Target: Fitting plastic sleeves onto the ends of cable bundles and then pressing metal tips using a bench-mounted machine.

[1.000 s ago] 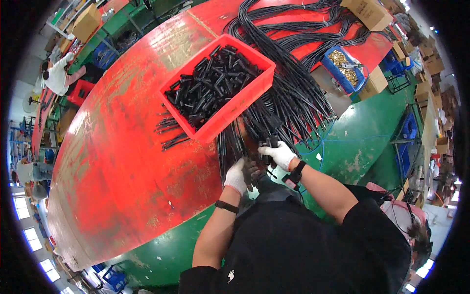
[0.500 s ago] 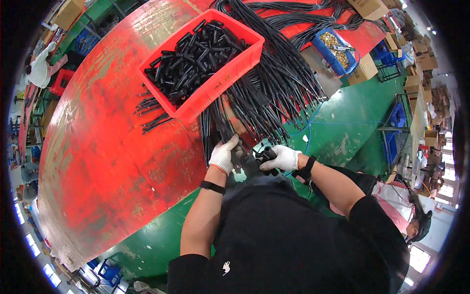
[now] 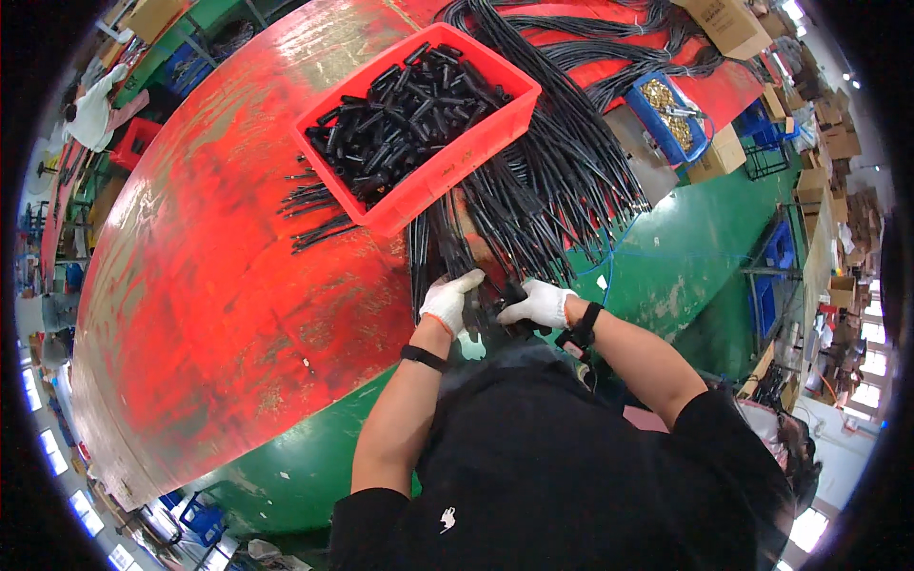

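Observation:
My left hand (image 3: 447,301), in a white glove, is closed around the ends of several black cables (image 3: 451,249) at the table's near edge. Close beside it, my gloved right hand (image 3: 543,305) grips black sleeves (image 3: 515,290), short and tubular; its palm side is hidden. The fingertips of both hands are close together, and dark parts between them blur into each other. Beyond the hands stands a red plastic bin (image 3: 466,164) heaped with similar black sleeves (image 3: 405,124). More cables fan out from under and beside the bin, their tips pointing toward me.
On the red tabletop (image 3: 228,257), the cable bundles run to the far side. To the right sits a blue bin (image 3: 657,122) of brass-coloured fittings (image 3: 665,100), near a cardboard box (image 3: 716,157). Green floor (image 3: 666,276) shows past the edge. A person (image 3: 776,433) is at my right.
My hands have come closer together, the right one moving left and turning so its sleeves show less. The bin and table appear shifted slightly right as the view moved.

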Demonstrator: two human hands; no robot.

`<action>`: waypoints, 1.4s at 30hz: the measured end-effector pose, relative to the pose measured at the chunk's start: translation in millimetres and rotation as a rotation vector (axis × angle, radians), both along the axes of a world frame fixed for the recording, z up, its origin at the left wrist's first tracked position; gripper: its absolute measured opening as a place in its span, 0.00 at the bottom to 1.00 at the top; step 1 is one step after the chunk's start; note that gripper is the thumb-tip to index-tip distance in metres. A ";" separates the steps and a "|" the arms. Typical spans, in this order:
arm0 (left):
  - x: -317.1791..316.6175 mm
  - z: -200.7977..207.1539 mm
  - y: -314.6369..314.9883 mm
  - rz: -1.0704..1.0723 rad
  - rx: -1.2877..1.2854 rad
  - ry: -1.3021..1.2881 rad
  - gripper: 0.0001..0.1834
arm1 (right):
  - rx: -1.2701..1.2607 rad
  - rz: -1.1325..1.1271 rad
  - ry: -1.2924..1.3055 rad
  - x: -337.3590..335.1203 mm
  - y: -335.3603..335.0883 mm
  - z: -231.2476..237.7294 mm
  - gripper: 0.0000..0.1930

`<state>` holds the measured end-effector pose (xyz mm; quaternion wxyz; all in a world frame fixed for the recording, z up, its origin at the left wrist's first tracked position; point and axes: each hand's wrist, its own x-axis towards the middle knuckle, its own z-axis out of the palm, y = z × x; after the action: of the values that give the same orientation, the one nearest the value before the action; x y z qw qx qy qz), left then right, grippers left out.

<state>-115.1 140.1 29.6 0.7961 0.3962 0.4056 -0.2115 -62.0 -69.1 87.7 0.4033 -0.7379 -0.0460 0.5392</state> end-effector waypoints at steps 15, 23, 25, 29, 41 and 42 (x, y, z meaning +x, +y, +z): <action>-21.0 0.6 42.2 0.080 -0.162 -0.020 0.15 | -0.066 -0.219 -0.073 101.5 94.6 -41.3 0.29; -19.0 -10.3 32.5 0.078 -0.193 -0.105 0.16 | 0.098 -0.063 -0.039 62.7 54.2 15.5 0.16; -14.0 2.3 28.3 0.071 -0.167 -0.079 0.18 | 0.060 -0.066 -0.032 56.0 39.4 18.9 0.15; -8.9 5.1 17.9 0.108 -0.176 -0.083 0.19 | -0.019 -0.097 0.024 38.0 17.3 28.5 0.15; -4.3 5.2 -0.8 0.139 -0.108 -0.064 0.13 | 0.026 0.253 0.048 12.5 0.1 30.7 0.17; -3.9 4.6 -2.6 0.141 -0.098 -0.062 0.13 | -0.002 0.264 0.062 14.2 3.5 41.9 0.17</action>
<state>-119.0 137.6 34.2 0.8397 0.3337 0.3966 -0.1622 -47.8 -65.6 129.6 0.3295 -0.7087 -0.1297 0.6103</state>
